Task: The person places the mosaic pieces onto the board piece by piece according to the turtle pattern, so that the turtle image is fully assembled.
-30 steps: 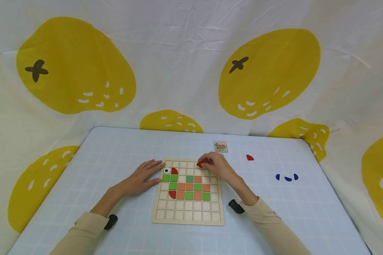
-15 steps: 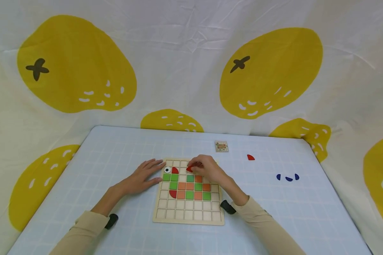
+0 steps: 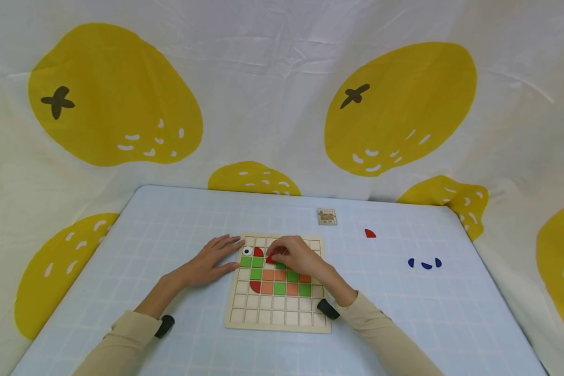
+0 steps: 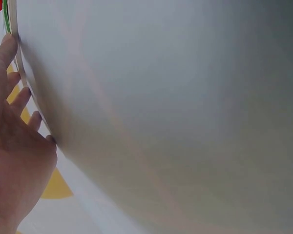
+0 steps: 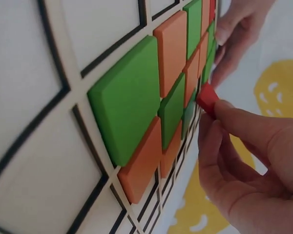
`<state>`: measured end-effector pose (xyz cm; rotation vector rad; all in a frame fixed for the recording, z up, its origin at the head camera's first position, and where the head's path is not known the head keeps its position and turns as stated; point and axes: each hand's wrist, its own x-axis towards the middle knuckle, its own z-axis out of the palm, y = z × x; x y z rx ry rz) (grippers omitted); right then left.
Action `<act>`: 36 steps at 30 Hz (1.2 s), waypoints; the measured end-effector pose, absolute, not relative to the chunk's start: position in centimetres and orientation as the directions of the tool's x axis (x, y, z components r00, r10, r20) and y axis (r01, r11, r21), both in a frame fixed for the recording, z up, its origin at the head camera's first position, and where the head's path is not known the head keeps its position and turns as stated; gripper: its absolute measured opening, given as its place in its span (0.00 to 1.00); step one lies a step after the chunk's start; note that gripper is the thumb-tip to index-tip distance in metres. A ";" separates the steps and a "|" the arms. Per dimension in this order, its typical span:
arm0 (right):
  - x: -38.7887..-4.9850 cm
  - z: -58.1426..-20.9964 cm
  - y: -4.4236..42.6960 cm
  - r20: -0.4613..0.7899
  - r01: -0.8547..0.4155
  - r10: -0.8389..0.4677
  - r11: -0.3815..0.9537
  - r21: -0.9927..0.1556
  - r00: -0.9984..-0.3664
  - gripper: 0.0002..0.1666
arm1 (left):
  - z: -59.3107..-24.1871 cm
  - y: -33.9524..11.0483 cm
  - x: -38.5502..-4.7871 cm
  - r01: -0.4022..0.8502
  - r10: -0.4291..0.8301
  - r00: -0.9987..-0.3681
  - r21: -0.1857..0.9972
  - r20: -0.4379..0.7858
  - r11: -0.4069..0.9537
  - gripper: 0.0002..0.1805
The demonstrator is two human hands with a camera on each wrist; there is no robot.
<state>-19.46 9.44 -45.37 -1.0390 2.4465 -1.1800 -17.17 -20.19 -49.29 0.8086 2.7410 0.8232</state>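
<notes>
A wooden grid board [image 3: 278, 322] lies on the table, with green, orange, teal and red tiles in its squares and a round eye tile [image 3: 247, 251] near the top left. Between thumb and fingers my right hand [image 3: 295, 254] pinches a red quarter-round tile [image 5: 208, 99], held over the board just right of the green column. My left hand [image 3: 209, 262] rests at the board's left edge, fingers spread and fairly straight; the left wrist view shows its fingertips [image 4: 24, 92] against that edge. The right hand hides some upper squares in the head view.
Another red quarter-round tile [image 3: 370, 233] lies right of the board. Several dark blue rounded pieces [image 3: 426, 266] are farther right. A small picture card [image 3: 327, 216] lies behind the board. A lemon-print cloth [image 3: 263, 104] hangs beyond the table [image 3: 178, 209].
My right hand has carried the red tile leftward and nearer across the board, from the upper right squares to beside the green column. My left hand has stayed at the board's edge.
</notes>
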 end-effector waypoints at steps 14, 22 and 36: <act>-19.2 -45.6 9.3 0.050 -0.535 -0.729 0.452 -0.714 -0.683 0.08 | -49.5 -20.1 -17.4 0.448 0.543 -0.840 0.549 -0.012 0.705 0.36; -19.3 -45.7 9.7 0.072 -0.569 -0.748 0.433 -0.699 -0.659 0.10 | -49.4 -20.0 -17.3 0.460 0.545 -0.838 0.542 0.004 0.703 0.36; -19.7 -45.8 11.9 0.050 -0.478 -0.639 0.519 -0.709 -0.768 0.09 | -49.7 -20.3 -17.2 0.477 0.548 -0.835 0.548 0.039 0.687 0.36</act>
